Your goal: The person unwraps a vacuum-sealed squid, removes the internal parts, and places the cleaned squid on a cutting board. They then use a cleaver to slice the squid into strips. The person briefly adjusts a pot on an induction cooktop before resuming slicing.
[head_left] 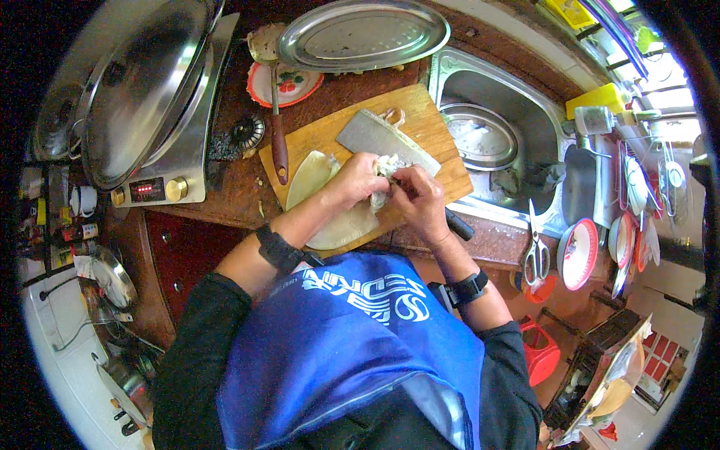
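Observation:
Over a wooden cutting board (444, 146), my left hand (360, 183) and my right hand (419, 199) meet, fingers closed on a pale, crumpled, wet-looking piece of food (382, 174) that I cannot identify exactly. A large flat, pale sheet of food (343, 225) lies on the board under and beside my left hand. A cleaver (388, 140) rests on the board just beyond both hands, its dark handle (460, 225) showing to the right of my right wrist. Fingertips partly hide the held piece.
A spatula with a brown handle (279, 146) leans on a red-rimmed plate (304, 87). Behind the board is an oval metal tray (365, 36). The sink (534, 208), holding another oval tray (484, 135), is right; a cooktop (194, 169) with a big pan (146, 90) is left. Scissors (535, 253) hang right.

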The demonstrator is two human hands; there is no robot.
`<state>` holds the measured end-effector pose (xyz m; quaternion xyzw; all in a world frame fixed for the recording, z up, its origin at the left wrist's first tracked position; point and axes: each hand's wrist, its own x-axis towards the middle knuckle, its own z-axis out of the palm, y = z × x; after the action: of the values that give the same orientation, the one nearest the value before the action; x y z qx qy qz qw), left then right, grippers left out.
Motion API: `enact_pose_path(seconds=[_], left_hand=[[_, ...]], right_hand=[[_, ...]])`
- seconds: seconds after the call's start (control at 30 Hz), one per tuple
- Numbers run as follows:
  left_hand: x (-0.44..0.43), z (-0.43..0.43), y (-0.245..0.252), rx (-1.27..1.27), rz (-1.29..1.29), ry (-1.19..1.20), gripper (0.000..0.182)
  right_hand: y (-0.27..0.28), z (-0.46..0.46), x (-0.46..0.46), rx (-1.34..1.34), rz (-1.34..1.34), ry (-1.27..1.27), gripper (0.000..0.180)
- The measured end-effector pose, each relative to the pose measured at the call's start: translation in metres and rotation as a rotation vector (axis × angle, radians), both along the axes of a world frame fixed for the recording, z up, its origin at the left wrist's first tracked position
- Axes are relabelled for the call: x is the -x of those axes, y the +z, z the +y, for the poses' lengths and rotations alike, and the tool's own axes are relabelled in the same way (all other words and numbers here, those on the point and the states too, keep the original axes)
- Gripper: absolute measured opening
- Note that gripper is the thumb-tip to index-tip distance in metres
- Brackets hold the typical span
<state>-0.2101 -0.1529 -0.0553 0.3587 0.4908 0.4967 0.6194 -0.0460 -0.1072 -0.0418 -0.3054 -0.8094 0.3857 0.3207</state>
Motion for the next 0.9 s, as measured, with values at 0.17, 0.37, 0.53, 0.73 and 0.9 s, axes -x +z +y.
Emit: enact_pose_path(seconds=[0.17, 0.37, 0.53, 0.73, 0.9], left_hand=[[0.010, 0.001, 0.004, 0.106, -0.122, -0.095, 0.019], [0.011, 0.002, 0.011, 0.053, -0.049, -0.113, 0.018], [0.010, 0.002, 0.013, 0.068, 0.077, -0.107, 0.016], [0.010, 0.001, 0.008, 0.088, 0.096, -0.100, 0.012], [0.005, -0.005, 0.003, 0.101, -0.093, -0.032, 0.017]], right_hand=[[-0.001, -0.005, -0.002, -0.039, 0.086, -0.031, 0.015], [0.002, -0.007, -0.005, -0.066, 0.134, -0.036, 0.018], [0.002, -0.008, -0.008, -0.134, 0.129, -0.029, 0.018], [-0.003, -0.010, -0.012, -0.190, 0.121, 0.014, 0.021], [-0.007, -0.011, -0.016, -0.103, 0.115, -0.024, 0.015]])
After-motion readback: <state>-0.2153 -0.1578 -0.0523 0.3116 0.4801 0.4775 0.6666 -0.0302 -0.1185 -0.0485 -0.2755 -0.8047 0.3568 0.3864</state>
